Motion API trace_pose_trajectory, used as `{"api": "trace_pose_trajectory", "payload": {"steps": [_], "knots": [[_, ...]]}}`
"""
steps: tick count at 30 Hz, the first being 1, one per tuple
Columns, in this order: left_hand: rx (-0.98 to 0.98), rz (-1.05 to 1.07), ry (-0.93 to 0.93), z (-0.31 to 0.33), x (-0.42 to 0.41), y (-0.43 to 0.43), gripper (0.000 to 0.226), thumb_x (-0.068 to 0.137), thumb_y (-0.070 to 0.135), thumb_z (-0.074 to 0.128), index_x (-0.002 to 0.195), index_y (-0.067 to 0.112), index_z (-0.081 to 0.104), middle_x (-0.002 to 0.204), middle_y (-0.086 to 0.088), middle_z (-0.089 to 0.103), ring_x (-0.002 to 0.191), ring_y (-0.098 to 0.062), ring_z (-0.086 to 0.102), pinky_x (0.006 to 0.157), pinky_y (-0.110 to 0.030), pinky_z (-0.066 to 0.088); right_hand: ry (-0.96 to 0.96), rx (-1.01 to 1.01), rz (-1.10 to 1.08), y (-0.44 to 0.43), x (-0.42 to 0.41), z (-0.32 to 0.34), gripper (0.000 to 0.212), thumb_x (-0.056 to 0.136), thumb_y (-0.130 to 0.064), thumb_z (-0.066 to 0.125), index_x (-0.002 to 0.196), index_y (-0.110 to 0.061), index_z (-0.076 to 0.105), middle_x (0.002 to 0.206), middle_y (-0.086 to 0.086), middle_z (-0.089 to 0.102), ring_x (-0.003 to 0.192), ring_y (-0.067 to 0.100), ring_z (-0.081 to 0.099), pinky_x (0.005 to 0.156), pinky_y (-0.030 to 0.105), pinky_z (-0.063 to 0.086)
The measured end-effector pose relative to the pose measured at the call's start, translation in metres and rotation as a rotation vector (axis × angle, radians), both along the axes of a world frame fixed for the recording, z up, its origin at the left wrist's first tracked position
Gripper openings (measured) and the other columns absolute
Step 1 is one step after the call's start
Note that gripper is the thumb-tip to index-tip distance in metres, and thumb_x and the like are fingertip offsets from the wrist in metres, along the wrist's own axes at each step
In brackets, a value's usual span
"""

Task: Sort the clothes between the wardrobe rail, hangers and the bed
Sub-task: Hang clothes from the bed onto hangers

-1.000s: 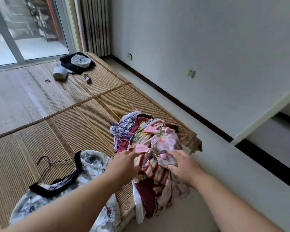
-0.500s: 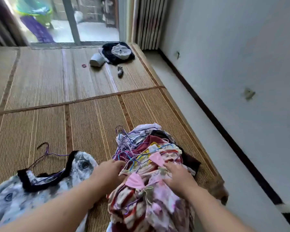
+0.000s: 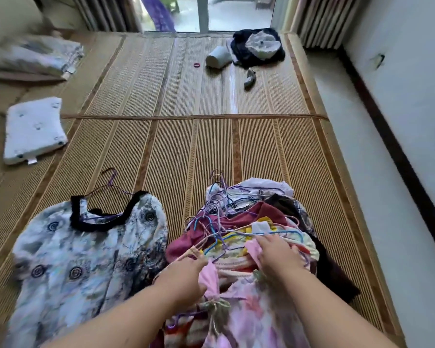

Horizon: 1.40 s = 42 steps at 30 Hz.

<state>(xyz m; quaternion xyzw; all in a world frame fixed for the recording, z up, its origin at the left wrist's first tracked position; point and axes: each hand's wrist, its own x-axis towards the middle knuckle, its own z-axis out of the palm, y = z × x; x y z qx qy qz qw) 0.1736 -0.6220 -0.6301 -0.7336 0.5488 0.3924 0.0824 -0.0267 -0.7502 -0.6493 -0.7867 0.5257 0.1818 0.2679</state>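
A pile of clothes on thin wire hangers [image 3: 251, 222] lies on the bed's straw mat [image 3: 176, 151] in front of me. On top is a pink floral garment [image 3: 246, 312] with pink bows. My left hand [image 3: 186, 275] grips its left side by the pink hanger wire. My right hand [image 3: 276, 252] holds the garment's right shoulder with curled fingers. To the left, a white and grey patterned dress with a black collar [image 3: 86, 254] lies flat on its own purple hanger.
A small white pillow [image 3: 33, 129] and folded bedding [image 3: 33, 56] lie at the left. Far back sit a dark clothes heap [image 3: 258, 46], a white cup-like object [image 3: 219, 60], a red hair tie [image 3: 197, 64] and a grey item [image 3: 250, 81]. The floor strip and wall run along the right.
The view has swung left and forward, so the pile now lies straight ahead. Both hands have stayed on the pink garment, the left now at the hanger wire.
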Motion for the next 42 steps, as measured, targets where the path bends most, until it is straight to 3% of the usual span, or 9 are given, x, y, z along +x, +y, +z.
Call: {"api": "trace_pose_trajectory", "payload": {"steps": [5,10,15,18,20,25,31,37,42], "knots": [[0.058,0.095,0.004,-0.041,-0.005,-0.003,0.079,0.072,0.041,0.046,0.146,0.028,0.023,0.147,-0.001,0.035,0.133,-0.025,0.038,0.106,-0.043,0.037,0.035,-0.088,0.059,-0.003,-0.002,-0.019,0.04,0.092,-0.057,0.035,0.122,-0.035,0.048,0.125,-0.002,0.052,0.124,0.024,0.042,0.103,0.051,0.027],[0.069,0.166,0.038,-0.044,-0.01,-0.002,0.061,0.091,0.033,0.043,0.147,0.026,0.021,0.139,-0.011,0.046,0.121,-0.031,0.05,0.099,-0.041,0.042,-0.124,-0.173,0.085,0.001,-0.012,-0.009,0.045,0.085,-0.061,0.044,0.075,-0.018,0.052,0.084,0.003,0.064,0.089,0.027,0.058,0.065,0.03,0.038],[-0.05,0.213,0.072,-0.002,0.0,0.011,0.022,0.095,0.032,0.041,0.11,0.026,0.057,0.118,-0.001,0.063,0.106,-0.022,0.058,0.088,-0.032,0.046,-0.224,0.114,-0.037,0.0,-0.025,0.045,0.013,0.081,-0.044,0.067,0.079,-0.031,0.065,0.086,-0.007,0.067,0.083,0.011,0.061,0.074,0.027,0.046],[-0.03,0.186,0.083,0.03,0.006,0.023,0.019,0.096,0.026,0.045,0.106,0.019,0.059,0.114,-0.005,0.063,0.104,-0.024,0.057,0.074,-0.027,0.038,-0.207,0.14,-0.001,0.005,-0.027,0.086,0.022,0.092,-0.033,0.058,0.072,-0.025,0.064,0.071,-0.011,0.058,0.066,-0.005,0.055,0.058,0.011,0.037],[-0.029,0.197,0.145,0.048,0.011,0.033,0.015,0.095,0.022,0.047,0.1,0.019,0.061,0.109,-0.007,0.065,0.098,-0.024,0.059,0.067,-0.025,0.035,-0.191,0.154,-0.012,0.012,-0.024,0.106,0.031,0.093,-0.031,0.057,0.062,-0.024,0.06,0.063,-0.011,0.054,0.057,-0.007,0.052,0.052,0.011,0.034],[-0.127,0.309,0.256,0.093,0.021,0.06,0.014,0.097,0.023,0.047,0.095,0.026,0.061,0.101,-0.001,0.065,0.085,-0.017,0.057,0.075,-0.029,0.047,-0.227,0.185,-0.068,0.024,-0.008,0.157,0.023,0.09,-0.031,0.061,0.083,-0.012,0.072,0.085,0.009,0.07,0.071,0.021,0.06,0.068,0.038,0.049],[-0.274,0.457,0.289,0.162,0.072,0.111,0.019,0.097,0.025,0.049,0.083,0.031,0.059,0.087,0.004,0.065,0.077,-0.013,0.06,0.065,-0.025,0.05,-0.373,0.195,-0.005,0.05,0.043,0.221,0.025,0.084,-0.026,0.069,0.081,-0.002,0.072,0.068,0.002,0.059,0.065,0.013,0.046,0.063,0.027,0.036],[-0.42,0.48,0.152,0.217,0.164,0.183,0.02,0.093,0.022,0.053,0.077,0.032,0.056,0.082,0.012,0.06,0.082,-0.012,0.057,0.066,-0.025,0.04,-0.459,0.206,0.07,0.112,0.134,0.25,0.011,0.07,-0.014,0.064,0.06,-0.01,0.066,0.057,0.0,0.053,0.059,0.015,0.047,0.061,0.032,0.037],[-0.461,0.53,0.059,0.238,0.263,0.275,0.015,0.092,0.023,0.053,0.08,0.031,0.058,0.085,0.007,0.062,0.084,-0.014,0.057,0.068,-0.028,0.041,-0.448,0.188,0.169,0.189,0.246,0.266,0.019,0.084,-0.008,0.062,0.066,-0.012,0.066,0.043,-0.008,0.05,0.039,-0.001,0.04,0.045,0.018,0.032]]}}
